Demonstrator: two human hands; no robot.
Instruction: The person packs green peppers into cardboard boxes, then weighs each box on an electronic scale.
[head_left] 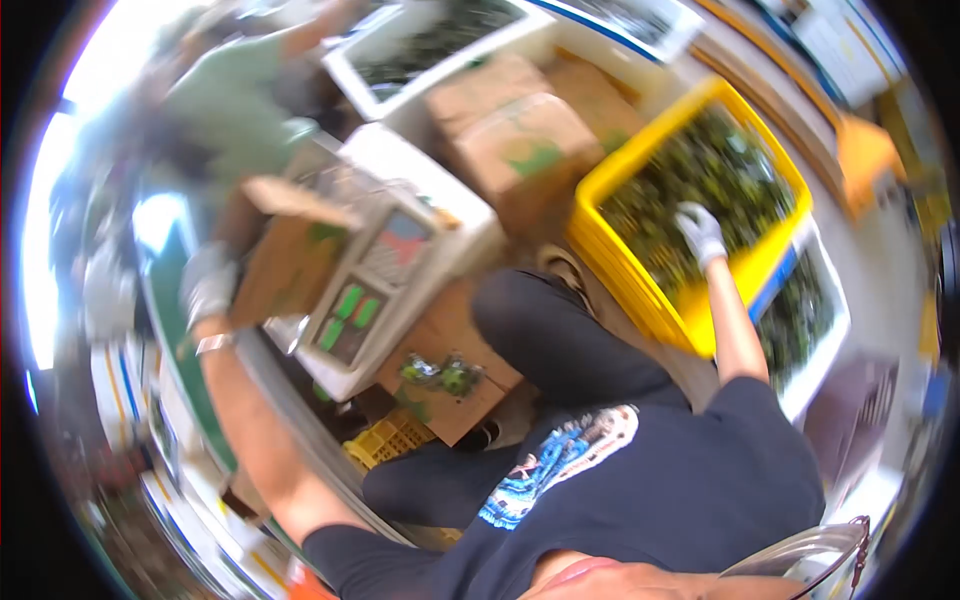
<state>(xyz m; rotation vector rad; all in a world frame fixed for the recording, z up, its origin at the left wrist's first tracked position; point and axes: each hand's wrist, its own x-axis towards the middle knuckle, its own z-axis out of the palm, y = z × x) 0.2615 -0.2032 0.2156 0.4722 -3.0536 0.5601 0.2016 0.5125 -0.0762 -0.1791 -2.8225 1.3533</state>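
Note:
My left hand (210,285), in a white glove, is at the near side of an open cardboard box (290,262), its fingers closed round the box's edge and slightly blurred. The box sits against a weighing scale (375,270) with a display and green keys. On the other side, my gloved right hand (700,230) reaches into a yellow tub (690,325). Its fingers are apart over a heap of small dark-green and yellowish things (740,165), too blurred to name, and nothing shows in its grasp.
Closed cardboard boxes (525,140) stand between scale and tub. White foam boxes (370,105) with dark contents are behind, another foam box (835,310) beside the tub. A carton (455,350) with small green things lies near my legs, above a yellow basket (390,440). A person (225,100) stands across.

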